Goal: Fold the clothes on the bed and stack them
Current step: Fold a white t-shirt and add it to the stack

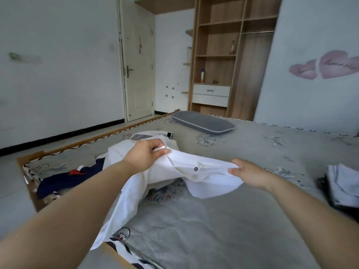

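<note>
Both arms reach over the bed (213, 230); left hand (144, 152) and right hand (246, 174) pinch a white shirt (184, 169). Navy clothes (58, 181) lie left, folded stack (343, 183) right, pillow (203, 122) beyond.

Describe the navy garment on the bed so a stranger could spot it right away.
Start at the bed and go to its left edge. The navy garment lies crumpled there, left of the white shirt being held. It is the only dark blue piece and has a red patch.
</note>
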